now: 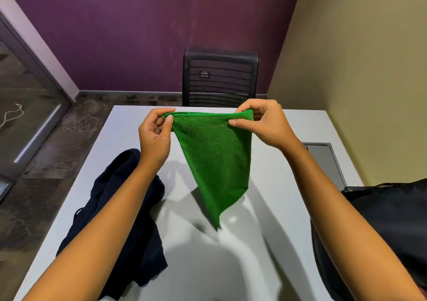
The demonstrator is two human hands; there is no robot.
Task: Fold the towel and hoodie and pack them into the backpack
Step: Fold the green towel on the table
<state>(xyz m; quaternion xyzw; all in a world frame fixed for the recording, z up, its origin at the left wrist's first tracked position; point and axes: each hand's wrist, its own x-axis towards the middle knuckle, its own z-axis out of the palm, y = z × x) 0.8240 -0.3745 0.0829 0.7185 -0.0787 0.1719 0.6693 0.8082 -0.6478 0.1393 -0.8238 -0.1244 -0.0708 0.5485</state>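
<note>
A: where's the towel [215,159] at?
B: up off the table [277,208], top edge pinched between thumb and fingers of the left hand [155,136] and right hand [263,125], rest hanging down.
A: hoodie [129,208]?
B: table's left edge. backpack [381,226] at the right edge.

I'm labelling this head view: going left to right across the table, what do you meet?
Hoodie → left hand → towel → right hand → backpack.
</note>
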